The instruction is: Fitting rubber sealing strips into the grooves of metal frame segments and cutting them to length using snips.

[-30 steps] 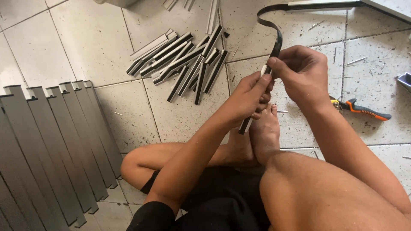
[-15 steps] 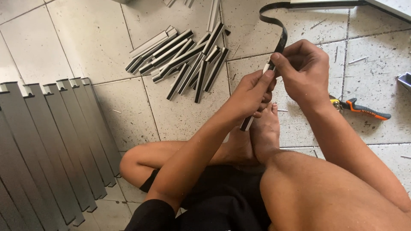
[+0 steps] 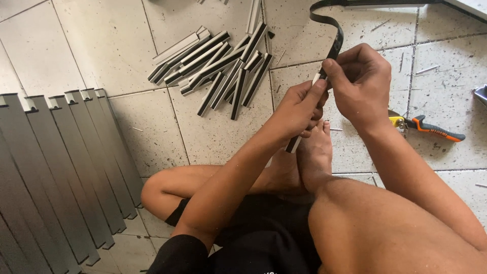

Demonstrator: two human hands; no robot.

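Observation:
I sit cross-legged on a tiled floor. My left hand grips a short metal profile piece whose lower end sticks out below the fingers, near my feet. My right hand pinches a black rubber strip at the top end of that piece, right against my left fingertips. The strip curls up and away toward the top edge of the view.
A pile of short metal profile pieces with black strips lies on the floor ahead. Long grey metal slats lie side by side at the left. Orange-and-black handled cutters rest on the tiles to the right of my right wrist.
Both hands stay together on the piece and strip, shifting only slightly; the strip's loop sits a little differently above my right hand.

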